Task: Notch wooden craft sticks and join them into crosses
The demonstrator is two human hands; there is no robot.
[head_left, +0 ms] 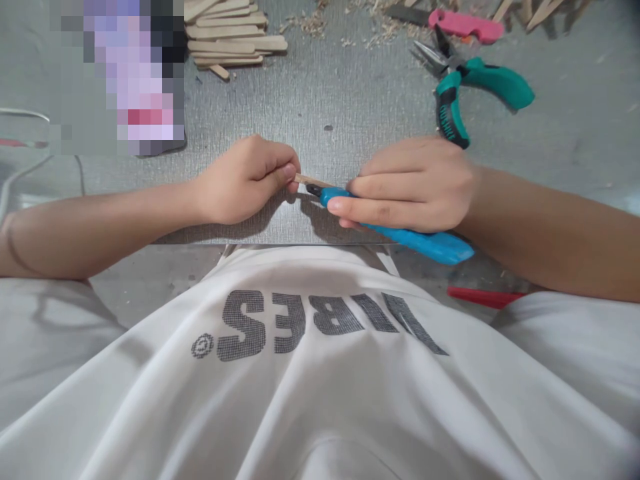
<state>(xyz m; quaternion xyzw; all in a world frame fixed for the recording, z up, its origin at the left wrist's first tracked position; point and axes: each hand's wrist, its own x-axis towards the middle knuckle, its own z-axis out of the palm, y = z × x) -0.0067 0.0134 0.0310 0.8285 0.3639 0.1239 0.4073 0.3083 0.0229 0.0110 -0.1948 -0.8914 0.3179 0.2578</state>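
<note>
Left hand (243, 183) closed, pinching a wooden stick (314, 180), apparently for steadiness; right hand (425, 183) closed around a blue-handled tool (430, 245), presumably for control.

Grey table (225, 113) with wooden sticks (227, 31), shavings (313, 25), pliers (493, 77), perhaps a pink knife (465, 25).

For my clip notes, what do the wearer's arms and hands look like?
Left hand and right hand show no gloves or rings; left forearm and right forearm show no sleeves. A dark curve near the left elbow may be a band.
</note>
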